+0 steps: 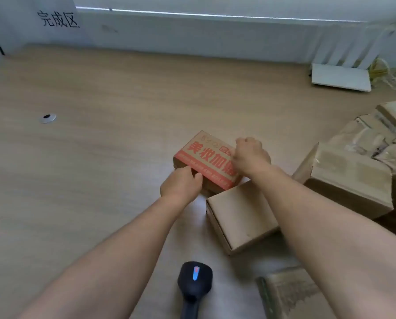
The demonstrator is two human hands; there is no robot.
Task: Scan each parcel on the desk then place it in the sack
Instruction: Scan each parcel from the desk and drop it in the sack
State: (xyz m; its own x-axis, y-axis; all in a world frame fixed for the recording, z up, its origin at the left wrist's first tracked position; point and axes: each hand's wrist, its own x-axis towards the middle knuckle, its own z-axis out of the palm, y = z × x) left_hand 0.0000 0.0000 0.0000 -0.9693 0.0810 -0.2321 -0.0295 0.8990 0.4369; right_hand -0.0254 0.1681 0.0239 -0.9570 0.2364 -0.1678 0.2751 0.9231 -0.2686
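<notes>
A small cardboard parcel with red print (203, 155) sits tilted at the middle of the wooden desk (100, 134). My left hand (180, 185) grips its near left corner, thumb on the front edge. My right hand (249, 157) holds its right end, fingers curled over the far side. A plain brown parcel (238, 217) lies just in front of it, under my right forearm. A black barcode scanner (194, 282) with a lit blue and red strip lies on the desk near the bottom edge. No sack is in view.
Several more taped cardboard parcels (364, 162) are heaped at the right. Another parcel (289, 295) shows at the bottom right. A white flat device (339, 77) lies at the back right. A sign with black characters (59, 19) stands at the back left. A metal grommet (47, 117) sits in the desk's left part.
</notes>
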